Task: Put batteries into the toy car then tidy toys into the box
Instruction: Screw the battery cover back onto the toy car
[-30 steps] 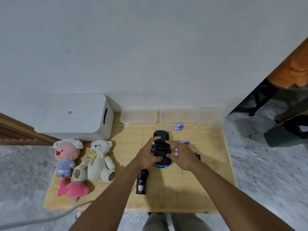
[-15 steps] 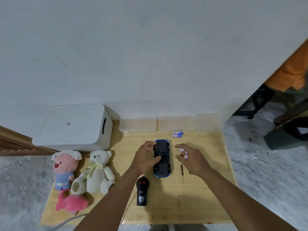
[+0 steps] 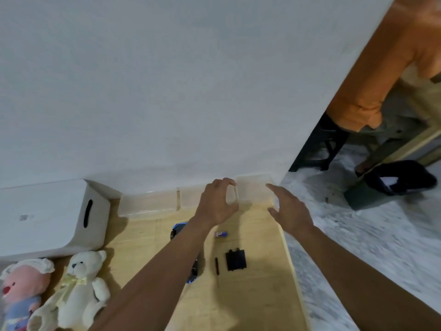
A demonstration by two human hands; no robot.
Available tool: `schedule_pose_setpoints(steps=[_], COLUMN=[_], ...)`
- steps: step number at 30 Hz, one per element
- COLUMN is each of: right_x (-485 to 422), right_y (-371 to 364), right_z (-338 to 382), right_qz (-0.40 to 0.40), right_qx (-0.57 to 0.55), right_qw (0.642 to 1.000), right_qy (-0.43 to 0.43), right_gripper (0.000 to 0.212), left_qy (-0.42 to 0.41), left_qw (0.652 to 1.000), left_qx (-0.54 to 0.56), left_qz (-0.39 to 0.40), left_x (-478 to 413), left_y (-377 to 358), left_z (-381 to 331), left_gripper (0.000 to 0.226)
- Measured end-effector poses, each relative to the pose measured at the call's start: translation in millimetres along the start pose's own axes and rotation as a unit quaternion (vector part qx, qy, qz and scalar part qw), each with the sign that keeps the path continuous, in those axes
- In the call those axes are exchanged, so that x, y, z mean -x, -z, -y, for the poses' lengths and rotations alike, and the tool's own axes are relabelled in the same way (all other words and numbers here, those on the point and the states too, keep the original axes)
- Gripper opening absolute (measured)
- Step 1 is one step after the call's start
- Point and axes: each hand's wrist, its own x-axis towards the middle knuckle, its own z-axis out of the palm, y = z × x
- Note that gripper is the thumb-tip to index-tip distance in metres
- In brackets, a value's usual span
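Both hands have left the toy car [image 3: 193, 271] and reached to the far edge of the table [image 3: 267, 295], and the view has tipped up toward the wall. The left hand [image 3: 218, 203] now curls its fingers over and its thumb under the left end of the right clear box [image 3: 253, 190], which sits against the wall at the far right corner. The right hand [image 3: 290, 209] hovers at that box's right end, fingers straight and spread, holding nothing; whether it touches the plastic is too blurred to tell. The car lies lengthwise mid-table and is mostly hidden under the left forearm, with only its blue far end and near end showing. Just right of it lie one battery [image 3: 220, 234], a thin black stick [image 3: 217, 266] and a flat black cover [image 3: 235, 259], all apart from each other. Two other clear boxes [image 3: 148, 204] line the wall to the left. The white box [image 3: 47, 218] stands closed at the far left, with a teddy bear [image 3: 81, 287] and a pink doll [image 3: 21, 290] lying in front of it at the near left.
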Motion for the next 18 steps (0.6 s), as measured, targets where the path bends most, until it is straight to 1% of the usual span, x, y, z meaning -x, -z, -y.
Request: schedule_pose_setpoints(steps=[2,5,6,9,11,14,18], right_x=[-14,-29,-33,-40,-47,-57,-58], right_y=[0,-7,-12,-28,-39,-51,-60], right_z=[-12,-27,-30,-38,-41,-44,-41], right_qz=[0.018,0.012,0.012,0.023,0.009,-0.020,-0.055], right_qx=[0.000,-0.071,-0.083,-0.022,0.002,-0.017,-0.070], right_qw=[1.000,0.997,0.996,0.999,1.000,0.999,0.995], right_qy=[-0.008,-0.041,-0.038,0.014,0.029,0.030,0.032], right_gripper=[0.072,0.078,0.080,0.087,0.088,0.085,0.081], left_qy=[0.001,0.012,0.015,0.015,0.017,0.015,0.029], left_qw=[0.999,0.994,0.992,0.982,0.976,0.971,0.963], left_qx=[-0.050,-0.110,-0.127,-0.184,-0.207,-0.217,-0.249], left_qz=[0.008,0.002,-0.005,-0.035,-0.061,-0.100,-0.100], left_x=[-18,-37,-41,-46,-49,-52,-52], left_y=[-21,-50,-59,-80,-88,-97,-106], left_z=[-10,-11,-9,1,6,11,15], left_gripper=[0.066,0.077,0.079,0.081,0.082,0.079,0.086])
